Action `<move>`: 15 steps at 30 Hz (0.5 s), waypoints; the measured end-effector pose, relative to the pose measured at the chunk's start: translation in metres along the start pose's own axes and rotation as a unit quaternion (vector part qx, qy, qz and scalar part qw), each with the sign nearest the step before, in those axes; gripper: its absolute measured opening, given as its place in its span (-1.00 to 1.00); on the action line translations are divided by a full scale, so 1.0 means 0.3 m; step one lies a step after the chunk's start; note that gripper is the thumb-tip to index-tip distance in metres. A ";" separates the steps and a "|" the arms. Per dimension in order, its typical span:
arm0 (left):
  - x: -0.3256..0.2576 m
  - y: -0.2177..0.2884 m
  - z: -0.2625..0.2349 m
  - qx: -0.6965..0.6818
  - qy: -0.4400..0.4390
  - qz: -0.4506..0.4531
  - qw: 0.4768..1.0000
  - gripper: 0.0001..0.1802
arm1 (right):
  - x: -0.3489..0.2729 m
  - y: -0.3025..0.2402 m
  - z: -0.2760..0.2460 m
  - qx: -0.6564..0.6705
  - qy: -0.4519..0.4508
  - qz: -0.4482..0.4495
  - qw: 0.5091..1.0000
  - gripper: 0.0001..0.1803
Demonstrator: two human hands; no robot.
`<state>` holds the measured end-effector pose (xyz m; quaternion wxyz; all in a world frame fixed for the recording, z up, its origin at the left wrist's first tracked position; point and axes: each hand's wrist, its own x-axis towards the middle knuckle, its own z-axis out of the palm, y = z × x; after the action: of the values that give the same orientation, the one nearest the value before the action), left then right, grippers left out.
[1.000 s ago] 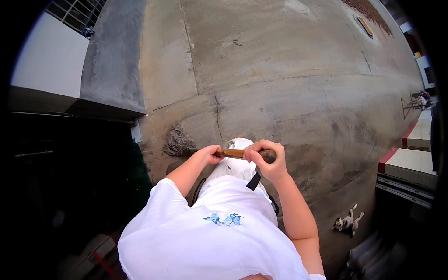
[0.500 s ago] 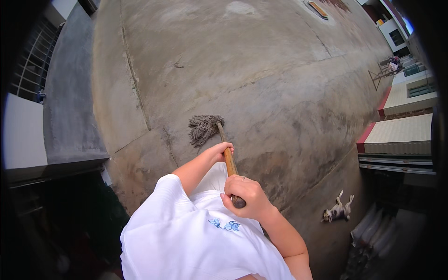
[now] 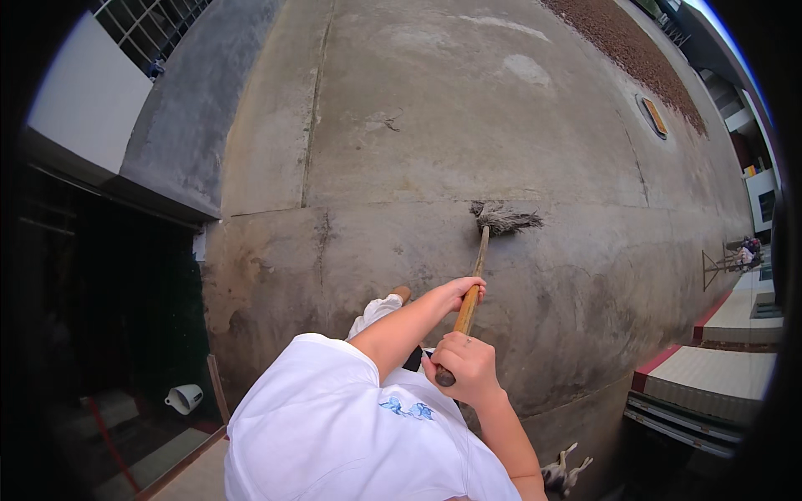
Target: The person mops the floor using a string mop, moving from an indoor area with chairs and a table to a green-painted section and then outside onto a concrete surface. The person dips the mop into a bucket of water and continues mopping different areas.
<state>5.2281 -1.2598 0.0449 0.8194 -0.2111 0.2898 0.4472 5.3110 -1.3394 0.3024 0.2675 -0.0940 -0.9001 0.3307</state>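
Note:
A string mop with a wooden handle (image 3: 468,314) slants away from my body. Its grey, frayed strands (image 3: 508,220) rest on the concrete floor (image 3: 401,167), trailing to the right. Farther up the handle, my left hand (image 3: 465,290) is closed around the wood. Close to my body, my right hand (image 3: 468,366) wraps the handle near its dark rounded end (image 3: 444,377). A brown shoe (image 3: 403,293) shows beyond my left forearm.
A dog (image 3: 565,470) lies on the floor at the lower right. White container (image 3: 185,398) in a dark doorway at left. Orange-topped object (image 3: 654,118) lies far right, near reddish-brown gravel (image 3: 628,57). A metal frame (image 3: 714,267) stands at the right edge.
The mop head has swung to the right across the floor, and its strands now trail right instead of left. Both hands moved right with the handle. The view has turned left, showing the doorway.

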 end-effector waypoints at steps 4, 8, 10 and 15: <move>-0.032 -0.161 -0.170 -0.027 0.048 0.052 0.997 -0.83 | -0.096 -0.040 0.003 0.076 -0.040 -0.048 0.995 -0.76; -0.106 -0.375 -0.309 -0.050 0.123 0.120 0.984 -0.89 | -0.219 -0.092 0.009 0.169 -0.078 -0.094 0.978 -0.77; -0.209 -0.467 -0.278 -0.104 0.146 0.126 0.976 -0.90 | -0.253 -0.141 0.004 0.217 -0.091 -0.107 0.966 -0.78; -0.447 -0.683 -0.490 -0.210 0.163 0.248 0.931 -0.91 | -0.280 -0.324 0.095 0.325 -0.203 -0.214 0.899 -0.75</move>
<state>5.3034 -1.5351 0.0425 0.5605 -0.3701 0.3621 0.6463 5.3667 -1.4583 0.3118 0.1593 0.2621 -0.7760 0.5512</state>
